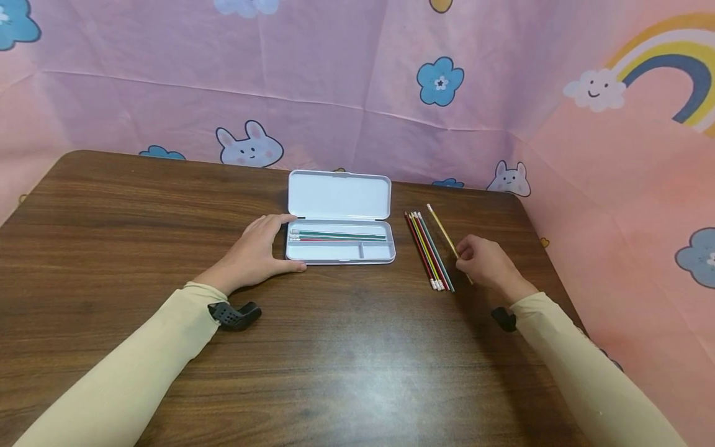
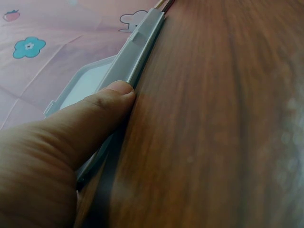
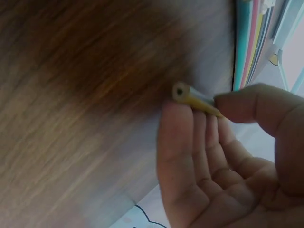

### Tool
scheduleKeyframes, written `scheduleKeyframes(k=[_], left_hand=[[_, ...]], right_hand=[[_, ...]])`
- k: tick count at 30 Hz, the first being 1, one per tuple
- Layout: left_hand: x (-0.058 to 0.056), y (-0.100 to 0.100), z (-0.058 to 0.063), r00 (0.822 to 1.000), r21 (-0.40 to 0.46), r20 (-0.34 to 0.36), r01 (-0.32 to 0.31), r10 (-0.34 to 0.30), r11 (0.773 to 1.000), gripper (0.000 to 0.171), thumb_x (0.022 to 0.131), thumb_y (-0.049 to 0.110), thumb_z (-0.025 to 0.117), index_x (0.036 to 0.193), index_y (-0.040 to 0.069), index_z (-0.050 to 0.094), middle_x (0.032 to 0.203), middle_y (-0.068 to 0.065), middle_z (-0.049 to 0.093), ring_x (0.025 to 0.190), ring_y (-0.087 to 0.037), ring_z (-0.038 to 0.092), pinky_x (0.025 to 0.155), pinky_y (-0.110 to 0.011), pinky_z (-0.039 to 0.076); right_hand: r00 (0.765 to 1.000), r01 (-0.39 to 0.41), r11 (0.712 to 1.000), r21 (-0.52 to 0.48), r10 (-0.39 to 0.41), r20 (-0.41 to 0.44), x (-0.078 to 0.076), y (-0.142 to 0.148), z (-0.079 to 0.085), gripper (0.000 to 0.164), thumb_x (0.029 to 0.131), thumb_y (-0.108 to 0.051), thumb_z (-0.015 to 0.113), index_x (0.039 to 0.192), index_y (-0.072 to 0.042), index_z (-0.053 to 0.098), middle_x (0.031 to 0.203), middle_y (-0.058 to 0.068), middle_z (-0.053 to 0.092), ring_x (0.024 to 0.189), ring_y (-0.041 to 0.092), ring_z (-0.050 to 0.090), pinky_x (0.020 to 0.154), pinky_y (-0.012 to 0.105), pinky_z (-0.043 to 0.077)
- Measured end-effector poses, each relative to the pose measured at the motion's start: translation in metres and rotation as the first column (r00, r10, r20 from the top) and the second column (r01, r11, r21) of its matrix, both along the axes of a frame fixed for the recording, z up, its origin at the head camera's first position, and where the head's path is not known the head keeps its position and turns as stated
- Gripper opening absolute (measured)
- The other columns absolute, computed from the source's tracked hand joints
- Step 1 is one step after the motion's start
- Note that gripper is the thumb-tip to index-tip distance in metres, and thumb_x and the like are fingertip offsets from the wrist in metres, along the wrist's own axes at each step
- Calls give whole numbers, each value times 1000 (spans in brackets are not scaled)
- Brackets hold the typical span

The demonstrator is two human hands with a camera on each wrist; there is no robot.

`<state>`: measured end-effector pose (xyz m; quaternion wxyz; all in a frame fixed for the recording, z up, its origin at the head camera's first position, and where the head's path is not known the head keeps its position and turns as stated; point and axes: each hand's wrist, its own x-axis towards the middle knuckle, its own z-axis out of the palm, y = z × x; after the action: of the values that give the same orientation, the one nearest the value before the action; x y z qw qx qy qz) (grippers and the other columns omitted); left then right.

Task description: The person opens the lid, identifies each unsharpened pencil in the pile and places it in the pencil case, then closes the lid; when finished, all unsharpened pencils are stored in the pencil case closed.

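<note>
A white pencil case (image 1: 324,252) lies open on the table, its lid (image 1: 339,195) tipped back. Several green and red pencils (image 1: 341,236) lie in its long upper compartment. My left hand (image 1: 254,251) grips the case's left end, thumb along the front edge and fingers at the back corner. In the left wrist view the thumb (image 2: 102,107) presses the case's side. To the right, my right hand (image 1: 486,261) pinches a yellow pencil (image 1: 442,230) between thumb and fingers. In the right wrist view, the pencil's flat unsharpened end (image 3: 180,91) faces the camera.
Between the case and my right hand lies a row of several pencils (image 1: 429,251), red, yellow and blue-green. The brown wooden table (image 1: 335,347) meets a patterned cloth (image 1: 346,93) at its back and right edges.
</note>
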<state>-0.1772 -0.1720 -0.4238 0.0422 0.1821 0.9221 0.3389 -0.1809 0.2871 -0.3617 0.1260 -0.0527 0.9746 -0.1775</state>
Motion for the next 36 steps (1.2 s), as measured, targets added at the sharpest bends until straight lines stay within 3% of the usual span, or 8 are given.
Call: scheduleKeyframes(k=[7, 12, 19, 22, 30, 33, 36], left_hand=[[0, -1, -1, 1000, 1, -1, -2, 2, 1000, 102, 83, 54, 84, 160, 9, 34, 162, -16, 37, 153, -38, 26, 128, -57, 10], [0, -1, -1, 1000, -3, 3, -3, 3, 1000, 103, 82, 55, 84, 160, 10, 34, 162, -16, 37, 154, -39, 25, 128, -58, 10], [-1, -2, -1, 1000, -3, -8, -11, 11, 1000, 103, 82, 55, 84, 159, 10, 34, 162, -15, 38, 153, -38, 27, 128, -56, 10], [-1, -3, -1, 1000, -5, -7, -11, 11, 1000, 102, 82, 55, 84, 159, 10, 34, 161, -15, 38, 153, -38, 27, 128, -56, 10], [1, -2, -1, 1000, 5, 2, -29, 29, 1000, 105, 81, 53, 86, 160, 10, 33, 162, -16, 37, 154, -40, 25, 128, -58, 11], [1, -1, -2, 1000, 2, 3, -26, 26, 1000, 105, 81, 53, 86, 160, 10, 33, 162, -16, 37, 154, -39, 26, 128, -58, 12], [1, 0, -1, 1000, 2, -6, -25, 25, 1000, 104, 80, 53, 86, 159, 9, 34, 161, -16, 39, 153, -38, 27, 128, -58, 12]], right_hand=[[989, -25, 999, -44, 19, -144, -4, -6, 1, 26, 96, -11, 64, 120, -1, 64, 106, 18, 72, 90, 30, 68, 75, 43, 57], [958, -91, 994, -62, 70, -279, -7, -19, 2, 23, 95, -6, 66, 117, 0, 68, 103, 17, 74, 95, 33, 70, 82, 51, 57], [907, -192, 976, -104, 136, -400, -14, -46, 5, 17, 96, -4, 67, 113, -1, 71, 98, 14, 75, 90, 29, 72, 80, 48, 60], [897, -231, 967, -103, 171, -409, -17, -62, 6, 16, 97, -5, 68, 112, -2, 72, 99, 13, 76, 90, 28, 72, 79, 46, 61], [901, -288, 956, -60, 249, -356, -21, -106, 11, 15, 97, -9, 69, 112, -10, 72, 102, 4, 73, 92, 20, 70, 75, 41, 59], [873, -346, 938, 2, 322, -367, -23, -122, 11, 16, 97, -9, 68, 112, -12, 73, 103, 1, 72, 90, 17, 69, 74, 38, 59], [826, -397, 913, 90, 398, -400, -28, -136, 9, 16, 97, -8, 66, 110, -15, 74, 99, -1, 71, 84, 15, 66, 68, 36, 57]])
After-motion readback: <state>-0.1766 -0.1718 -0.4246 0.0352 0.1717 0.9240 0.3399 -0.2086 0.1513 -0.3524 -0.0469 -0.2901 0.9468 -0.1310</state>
